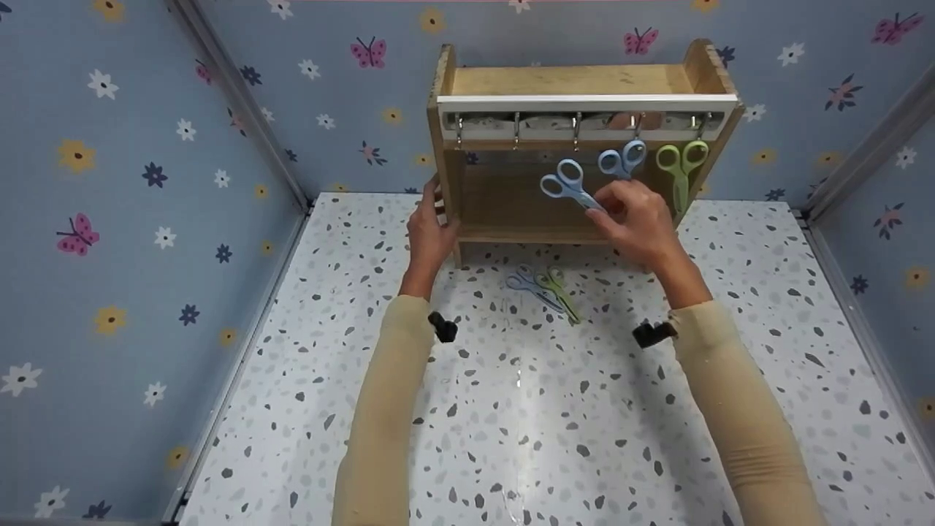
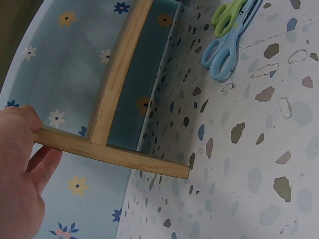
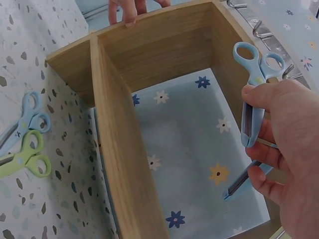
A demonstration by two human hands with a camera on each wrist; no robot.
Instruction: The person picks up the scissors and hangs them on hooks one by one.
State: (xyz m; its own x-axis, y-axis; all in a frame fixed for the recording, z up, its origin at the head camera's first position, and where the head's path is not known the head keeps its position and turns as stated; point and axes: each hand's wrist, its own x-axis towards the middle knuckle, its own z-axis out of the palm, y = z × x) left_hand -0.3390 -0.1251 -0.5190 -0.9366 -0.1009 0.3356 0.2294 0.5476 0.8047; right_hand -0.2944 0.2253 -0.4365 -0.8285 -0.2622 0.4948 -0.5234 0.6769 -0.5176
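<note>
My right hand (image 1: 637, 219) pinches a pair of blue scissors (image 1: 566, 183) by the blades, handle loops up, in front of the wooden shelf rack (image 1: 537, 197). Beside it, another pair of blue scissors (image 1: 621, 158) hangs from a hook; its blades (image 3: 244, 180) show behind my right fingers in the right wrist view. Green scissors (image 1: 681, 168) hang from the rightmost hook. My left hand (image 1: 431, 230) grips the rack's left side panel (image 2: 75, 144), thumb on one face and fingers on the other.
The rack's metal hooks (image 1: 517, 130) sit in a row along a white-framed strip; three on the left hold nothing. Below the rack, blue scissors (image 1: 527, 283) and green scissors (image 1: 561, 294) lie together on the speckled tabletop (image 1: 511, 409). Flowered walls (image 1: 146, 277) enclose the back and sides.
</note>
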